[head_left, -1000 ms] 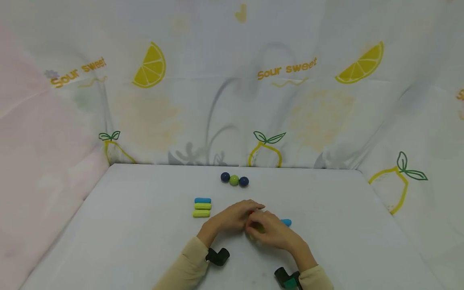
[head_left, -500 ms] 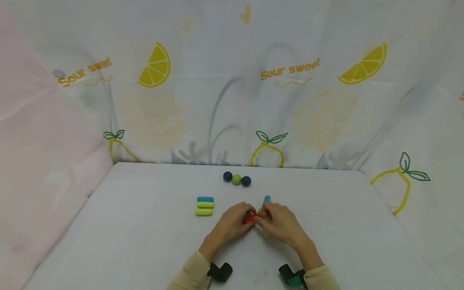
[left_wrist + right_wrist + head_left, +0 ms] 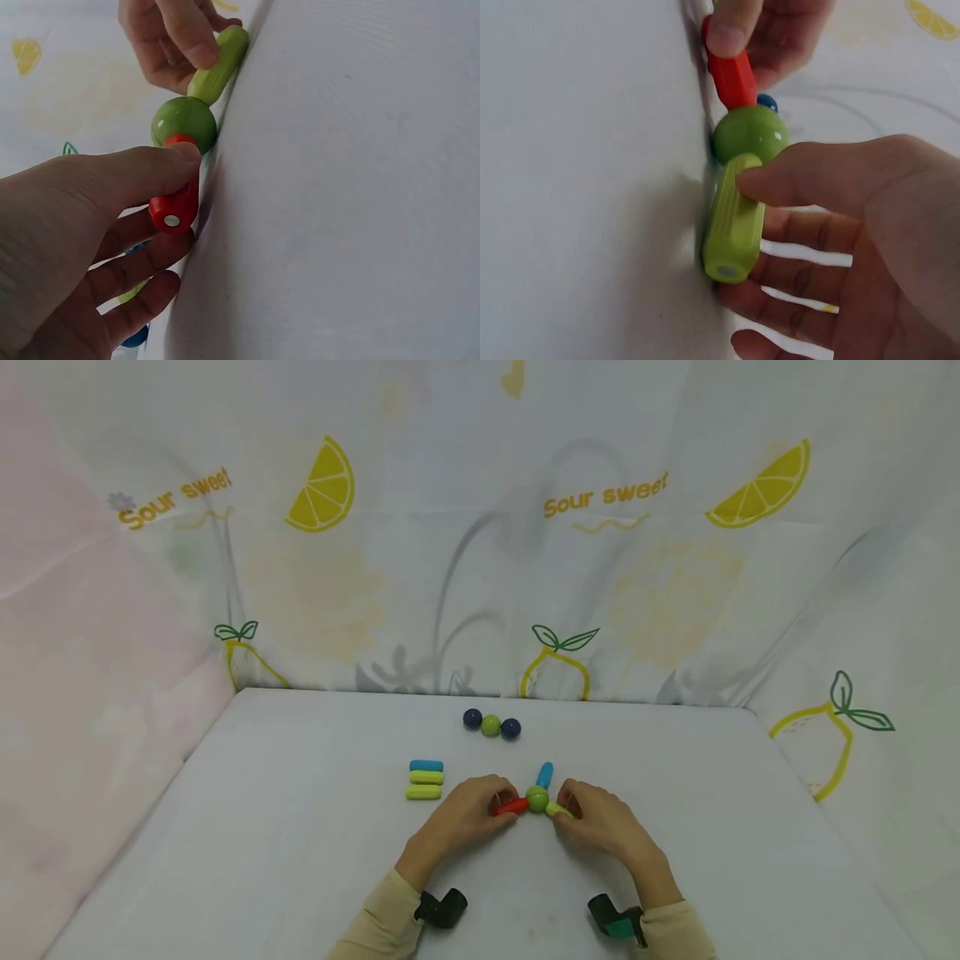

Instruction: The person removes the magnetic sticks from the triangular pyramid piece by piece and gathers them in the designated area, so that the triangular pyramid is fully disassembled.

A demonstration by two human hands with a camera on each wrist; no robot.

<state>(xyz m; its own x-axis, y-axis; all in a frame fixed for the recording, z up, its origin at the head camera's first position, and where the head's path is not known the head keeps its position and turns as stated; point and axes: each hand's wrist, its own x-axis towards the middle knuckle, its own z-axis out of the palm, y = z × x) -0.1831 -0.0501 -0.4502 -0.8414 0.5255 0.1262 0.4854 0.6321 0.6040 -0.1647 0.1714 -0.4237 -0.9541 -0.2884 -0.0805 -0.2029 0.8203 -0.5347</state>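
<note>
A green ball (image 3: pixel 537 799) sits on the table with three rods meeting at it. My left hand (image 3: pixel 471 812) pinches the red rod (image 3: pixel 175 204) on the ball's left, thumb on one side and fingers on the other. On the ball's right, my right hand (image 3: pixel 604 822) pinches a yellow-green rod (image 3: pixel 735 225) between thumb and fingers. A blue rod (image 3: pixel 545 775) points away from the ball toward the back, with neither hand on it. A pale round disc shows at the outer end of both held rods in the wrist views.
Left of the hands, a blue rod (image 3: pixel 426 766) and two yellow-green rods (image 3: pixel 423 792) lie side by side. Near the back edge of the white table (image 3: pixel 300 827), a green ball (image 3: pixel 491 725) sits between two dark blue balls (image 3: pixel 511 728). A printed cloth hangs behind.
The hands have drawn apart, and the green ball with its rods shows between them. Earlier the hands covered it. The blue rod swung from pointing right to pointing toward the back.
</note>
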